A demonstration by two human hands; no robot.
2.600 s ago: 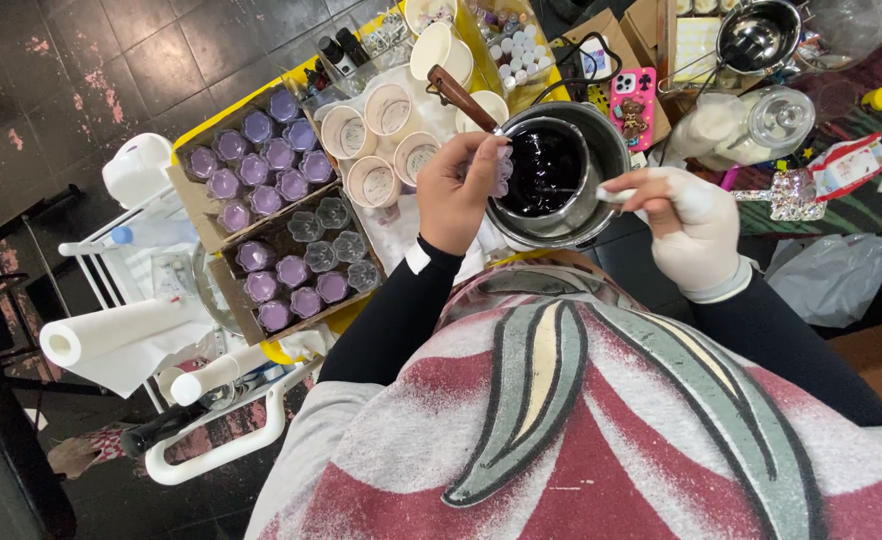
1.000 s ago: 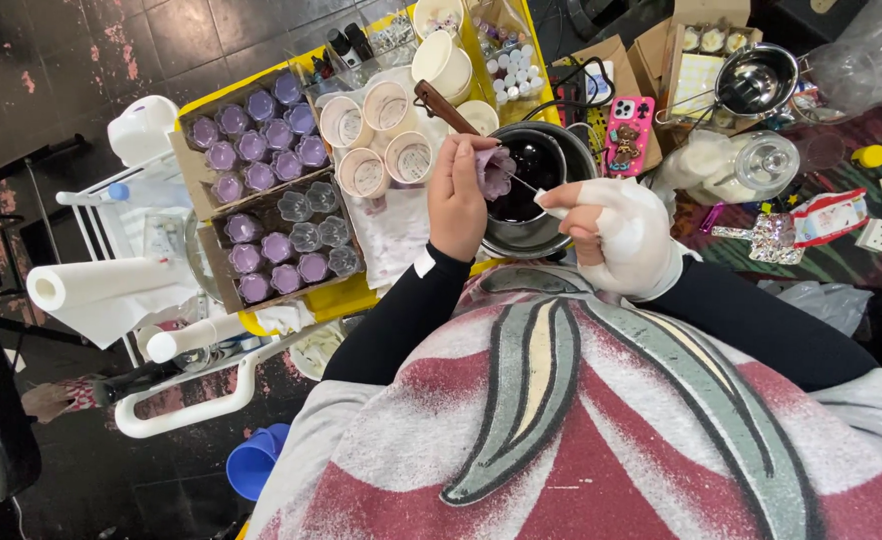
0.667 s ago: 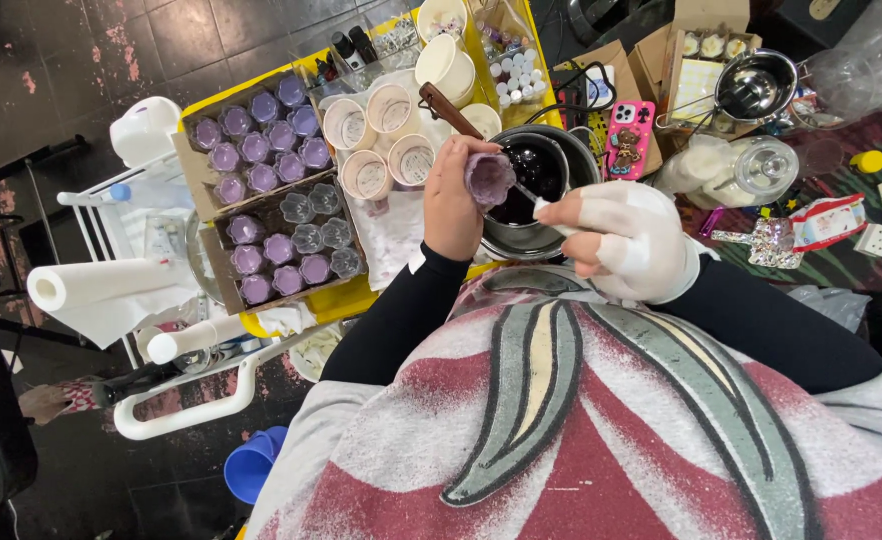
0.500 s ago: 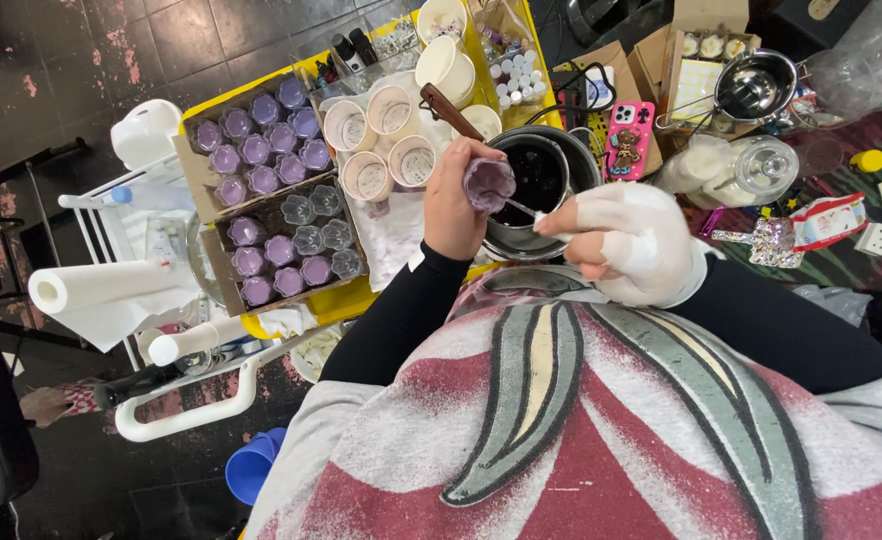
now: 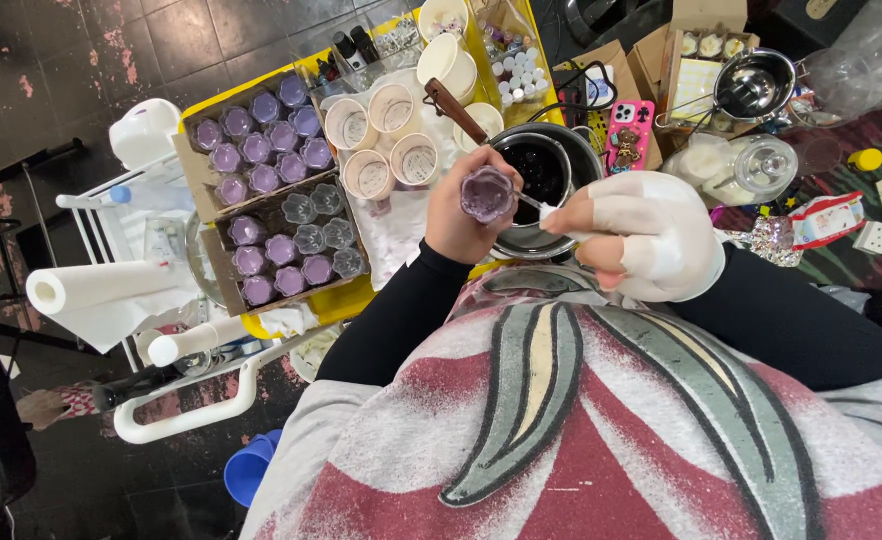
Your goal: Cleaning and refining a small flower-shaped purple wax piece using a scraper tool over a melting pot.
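Head view:

1. Left hand [image 5: 461, 215]: wrapped tight round a small purple cup [image 5: 487, 194], tipped so the open top faces up and toward the eyes. Held right over the near edge of the dark metal pot [image 5: 543, 183], likely so drips fall back in.
2. Right hand [image 5: 641, 240]: in a white glove with cut-off fingertips, pinching a thin white stick [image 5: 546, 209]. Stick tip touching the rim of the small purple cup. Glove likely there to keep mess or heat off.
3. Dark metal pot: just past both hands, round and shiny, full of something dark and wet. Brown wooden handle [image 5: 453, 107] poking out toward the far left.
4. Left of the left hand: cardboard trays [image 5: 261, 200] packed with little cups, most filled pale purple and looking smooth, a few clear and empty.
5. Past the left hand: tan paper cups [image 5: 391, 140], round and open.
6. Just past the right hand: pink phone [image 5: 628, 133], flat.
7. Far left of the hands: white paper roll [image 5: 101, 290], soft looking.
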